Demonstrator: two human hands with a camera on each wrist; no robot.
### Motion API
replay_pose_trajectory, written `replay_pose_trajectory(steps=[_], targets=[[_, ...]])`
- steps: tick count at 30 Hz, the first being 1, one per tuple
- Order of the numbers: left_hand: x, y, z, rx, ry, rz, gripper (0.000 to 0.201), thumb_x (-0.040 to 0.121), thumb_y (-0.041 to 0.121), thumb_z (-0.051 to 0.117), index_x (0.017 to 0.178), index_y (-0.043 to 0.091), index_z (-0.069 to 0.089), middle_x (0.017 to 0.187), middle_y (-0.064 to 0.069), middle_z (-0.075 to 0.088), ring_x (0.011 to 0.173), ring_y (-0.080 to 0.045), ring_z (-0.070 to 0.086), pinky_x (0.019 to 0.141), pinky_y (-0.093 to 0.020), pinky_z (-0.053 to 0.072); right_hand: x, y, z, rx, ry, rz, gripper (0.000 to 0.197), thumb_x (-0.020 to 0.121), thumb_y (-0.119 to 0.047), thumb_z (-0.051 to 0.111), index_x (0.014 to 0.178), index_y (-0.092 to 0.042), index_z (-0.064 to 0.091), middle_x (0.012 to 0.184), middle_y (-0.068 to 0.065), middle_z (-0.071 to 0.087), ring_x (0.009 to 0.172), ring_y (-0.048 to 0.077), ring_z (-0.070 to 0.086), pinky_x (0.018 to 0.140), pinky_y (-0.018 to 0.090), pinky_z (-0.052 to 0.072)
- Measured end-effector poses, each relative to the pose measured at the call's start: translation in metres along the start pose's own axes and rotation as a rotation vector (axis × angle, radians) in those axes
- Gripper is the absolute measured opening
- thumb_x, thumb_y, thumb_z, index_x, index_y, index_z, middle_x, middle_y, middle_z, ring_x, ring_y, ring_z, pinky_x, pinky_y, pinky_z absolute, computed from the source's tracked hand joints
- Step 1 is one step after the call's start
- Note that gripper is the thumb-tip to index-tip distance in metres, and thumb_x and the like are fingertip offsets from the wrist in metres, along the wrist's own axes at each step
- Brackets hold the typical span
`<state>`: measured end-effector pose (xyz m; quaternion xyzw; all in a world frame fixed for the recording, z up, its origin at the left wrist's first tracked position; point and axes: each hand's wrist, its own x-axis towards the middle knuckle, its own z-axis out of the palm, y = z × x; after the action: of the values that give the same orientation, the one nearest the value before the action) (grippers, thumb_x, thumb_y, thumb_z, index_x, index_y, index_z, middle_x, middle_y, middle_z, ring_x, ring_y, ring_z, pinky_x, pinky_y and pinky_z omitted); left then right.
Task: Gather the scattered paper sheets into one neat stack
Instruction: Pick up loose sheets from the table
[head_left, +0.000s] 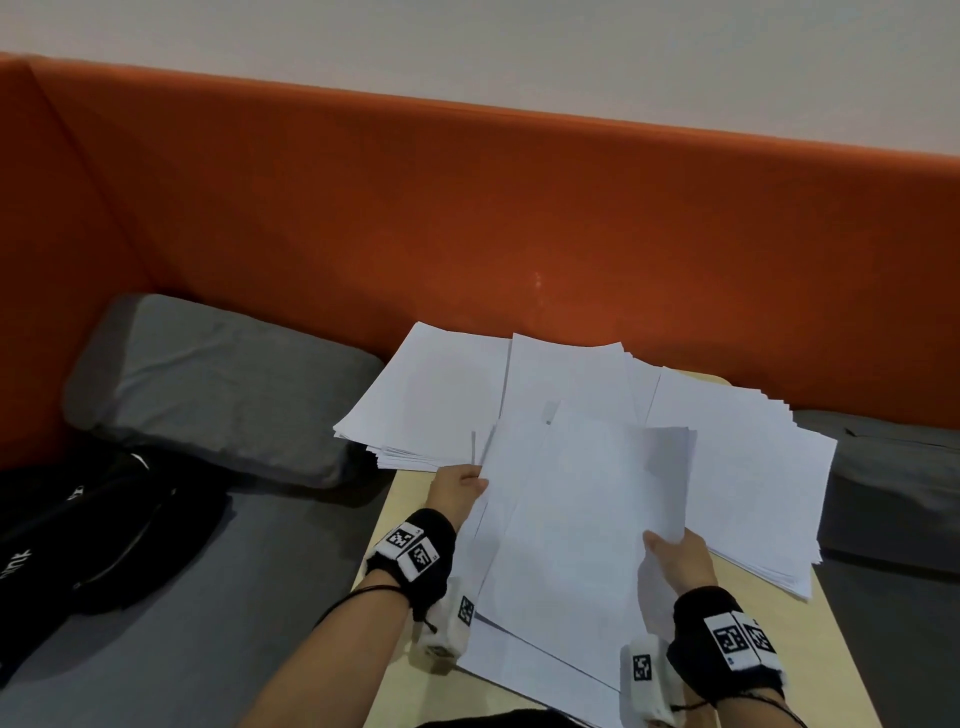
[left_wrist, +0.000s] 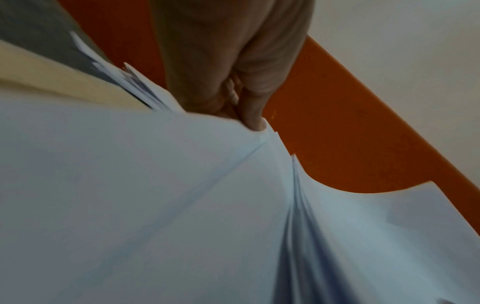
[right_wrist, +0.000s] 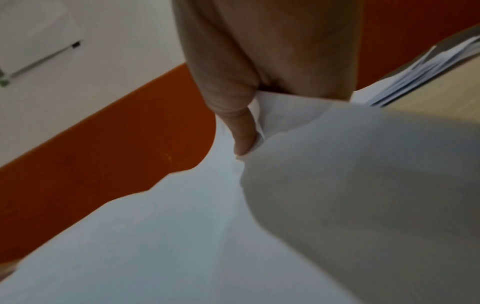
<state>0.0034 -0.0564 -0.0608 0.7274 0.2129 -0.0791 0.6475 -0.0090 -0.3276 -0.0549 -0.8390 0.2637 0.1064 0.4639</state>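
1. Two hands pinch one bundle of sheets (head_left: 582, 509): left hand (head_left: 457, 486) at its left edge, right hand (head_left: 680, 553) at its right edge, thumbs on top.
2. Bundle raised above the table (head_left: 831, 649), near edge drooping to it.
3. Loose sheets (head_left: 436, 395) fan across the far edge, overhanging left and right.
4. Bare table at the near right corner.

So the paper sheets (head_left: 727, 457) are sitting in messy fanned-out piles on a small light wood table (head_left: 810, 649), covering most of its top and hanging over the far-left edge, with bare wood showing along both near sides.
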Motion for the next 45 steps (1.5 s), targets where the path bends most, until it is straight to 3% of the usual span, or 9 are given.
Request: replay_pose_trajectory(steps=[9, 12, 15, 23, 26, 30, 34, 39, 45], targets=[[-0.007, 0.001, -0.011, -0.337, 0.080, -0.107, 0.026, 0.085, -0.009, 0.057, 0.111, -0.011, 0.060, 0.098, -0.020, 0.065, 0.090, -0.029, 0.060, 0.094, -0.044, 0.049, 0.005, -0.013, 0.002, 0.112, -0.049, -0.056, 0.031, 0.089, -0.007, 0.057, 0.116, 0.010, 0.054, 0.096, 0.018, 0.058, 0.087, 0.031, 0.054, 0.078, 0.034, 0.040], [-0.008, -0.004, -0.014, -0.348, 0.087, -0.115, 0.021, 0.084, -0.009, 0.058, 0.104, -0.006, 0.061, 0.083, -0.013, 0.065, 0.066, -0.020, 0.062, 0.060, -0.024, 0.055, 0.005, -0.011, 0.007, 0.064, -0.088, -0.060, 0.031, 0.089, -0.007, 0.056, 0.115, 0.010, 0.054, 0.095, 0.019, 0.058, 0.086, 0.031, 0.055, 0.077, 0.034, 0.040], [-0.010, -0.006, -0.014, -0.331, 0.099, -0.127, 0.017, 0.081, -0.008, 0.063, 0.097, -0.001, 0.062, 0.072, -0.009, 0.060, 0.041, -0.007, 0.055, 0.038, -0.012, 0.040, 0.005, -0.007, 0.012, -0.026, -0.107, -0.049, 0.033, 0.089, -0.009, 0.057, 0.116, 0.010, 0.054, 0.101, 0.023, 0.060, 0.094, 0.036, 0.057, 0.080, 0.036, 0.042], [0.000, -0.010, -0.005, -0.145, 0.169, -0.133, 0.024, 0.079, -0.001, 0.065, 0.077, 0.018, 0.050, 0.090, -0.015, 0.059, 0.072, -0.025, 0.054, 0.068, -0.034, 0.047, 0.006, -0.003, 0.016, -0.086, -0.081, -0.033, 0.037, 0.089, -0.013, 0.059, 0.118, 0.008, 0.054, 0.114, 0.027, 0.061, 0.107, 0.040, 0.057, 0.089, 0.041, 0.044], [-0.004, -0.009, 0.000, 0.001, 0.141, -0.036, 0.015, 0.084, -0.001, 0.060, 0.087, 0.014, 0.056, 0.096, -0.013, 0.054, 0.077, -0.024, 0.052, 0.065, -0.027, 0.045, 0.005, -0.002, 0.016, -0.072, -0.078, -0.032, 0.036, 0.088, -0.013, 0.060, 0.118, 0.007, 0.054, 0.114, 0.026, 0.061, 0.107, 0.039, 0.057, 0.089, 0.041, 0.043], [-0.010, -0.007, 0.006, 0.178, 0.081, 0.051, 0.021, 0.091, 0.021, 0.058, 0.105, 0.006, 0.062, 0.105, -0.002, 0.053, 0.102, -0.020, 0.053, 0.090, -0.029, 0.042, 0.003, -0.002, 0.016, -0.071, -0.077, -0.035, 0.037, 0.087, -0.013, 0.061, 0.118, 0.007, 0.054, 0.114, 0.025, 0.061, 0.107, 0.039, 0.057, 0.088, 0.039, 0.043], [-0.014, -0.003, 0.014, 0.261, 0.019, 0.112, 0.042, 0.092, 0.042, 0.051, 0.063, 0.013, 0.043, 0.077, -0.001, 0.039, 0.072, -0.020, 0.042, 0.069, -0.028, 0.034, 0.001, -0.004, 0.017, -0.066, -0.072, -0.043, 0.036, 0.087, -0.013, 0.061, 0.117, 0.006, 0.055, 0.113, 0.024, 0.061, 0.106, 0.038, 0.057, 0.086, 0.038, 0.043], [-0.017, 0.003, 0.016, 0.314, 0.012, 0.293, 0.014, 0.093, 0.013, 0.052, 0.080, 0.016, 0.048, 0.088, -0.005, 0.051, 0.080, -0.021, 0.049, 0.072, -0.027, 0.039, 0.003, -0.001, 0.012, 0.059, -0.033, -0.051, 0.038, 0.088, -0.015, 0.062, 0.117, 0.008, 0.056, 0.106, 0.022, 0.062, 0.103, 0.037, 0.058, 0.086, 0.038, 0.044], [-0.025, 0.010, 0.012, 0.075, -0.027, 0.398, 0.015, 0.097, 0.026, 0.046, 0.086, 0.016, 0.046, 0.084, -0.003, 0.053, 0.070, -0.015, 0.045, 0.068, -0.024, 0.038, -0.008, -0.011, 0.003, 0.365, -0.020, -0.121, 0.038, 0.088, -0.015, 0.062, 0.122, 0.001, 0.054, 0.105, 0.013, 0.059, 0.098, 0.029, 0.054, 0.090, 0.038, 0.043]])
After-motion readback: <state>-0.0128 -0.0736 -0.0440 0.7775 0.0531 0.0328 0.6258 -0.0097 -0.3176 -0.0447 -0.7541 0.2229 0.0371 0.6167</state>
